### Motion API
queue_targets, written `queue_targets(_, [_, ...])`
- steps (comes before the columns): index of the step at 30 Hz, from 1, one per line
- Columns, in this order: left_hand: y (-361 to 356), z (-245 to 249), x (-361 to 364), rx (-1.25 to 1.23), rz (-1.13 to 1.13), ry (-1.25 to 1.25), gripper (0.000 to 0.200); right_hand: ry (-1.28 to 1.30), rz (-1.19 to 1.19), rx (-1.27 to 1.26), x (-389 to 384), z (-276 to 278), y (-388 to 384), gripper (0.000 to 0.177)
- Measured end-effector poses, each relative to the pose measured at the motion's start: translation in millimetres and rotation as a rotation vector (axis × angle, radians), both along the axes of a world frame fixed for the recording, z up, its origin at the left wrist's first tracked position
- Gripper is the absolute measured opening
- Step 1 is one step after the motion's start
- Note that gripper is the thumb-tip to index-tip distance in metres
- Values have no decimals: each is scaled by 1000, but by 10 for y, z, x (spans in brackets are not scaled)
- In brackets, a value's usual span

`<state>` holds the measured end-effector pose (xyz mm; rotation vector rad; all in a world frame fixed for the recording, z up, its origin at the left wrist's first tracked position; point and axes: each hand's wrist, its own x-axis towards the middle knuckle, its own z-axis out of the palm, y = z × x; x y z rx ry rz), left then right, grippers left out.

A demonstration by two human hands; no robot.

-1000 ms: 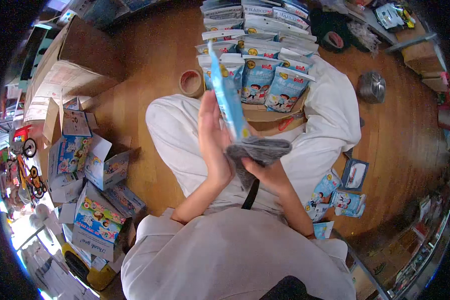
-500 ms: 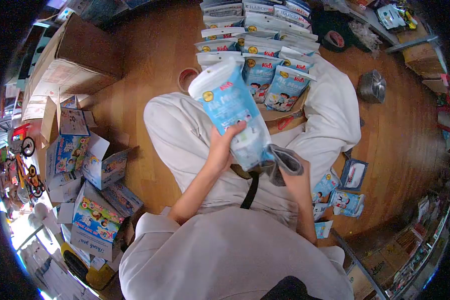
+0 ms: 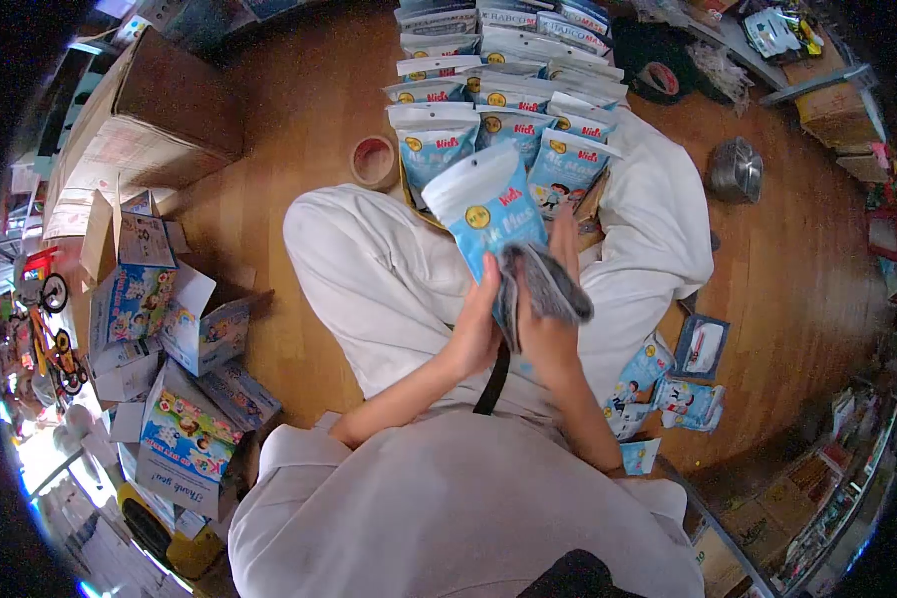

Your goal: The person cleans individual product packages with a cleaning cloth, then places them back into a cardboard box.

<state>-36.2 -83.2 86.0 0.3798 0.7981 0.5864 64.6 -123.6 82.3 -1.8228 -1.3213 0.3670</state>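
My left hand point(image 3: 474, 334) grips a blue and white packet of kids' masks point(image 3: 480, 199) by its lower left side, tilted in front of my lap. A grey cloth point(image 3: 550, 284) is in my right hand point(image 3: 545, 339), whose fingers stretch up along the packet's right side. The cloth lies over the packet's lower part and hides it. Just beyond, rows of similar packets point(image 3: 434, 145) stand upright in a carton between my legs.
On the left are a large cardboard box point(image 3: 174, 105) and several opened printed cartons point(image 3: 184, 448). A tape roll point(image 3: 373, 161) lies near my left knee. Loose mask packets point(image 3: 690, 401) and a dark blue box point(image 3: 702, 347) lie to the right. Farther off sits a metal container point(image 3: 736, 169).
The packet has shifted right and turned more upright. My right hand and the cloth have moved up from its bottom end onto its lower right side.
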Motion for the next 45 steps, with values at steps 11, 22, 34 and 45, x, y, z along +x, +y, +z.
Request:
queue_targets(11, [368,-109,-86,-118,95,-206,67,-236,4,52,-404,-87,-410,63])
queue_targets(22, [-187,-323,-257,-19,-81,-61,61,-79,24,-8,-218,140,40,85])
queue_targets(34, [-112,-117,-165,888,-288,151,59,336,-181,203,-67,107,209,64])
queue_targets(45, [-104,-381,-318,1297,-437,249,57,504,4,-22,-146,332,-348,82])
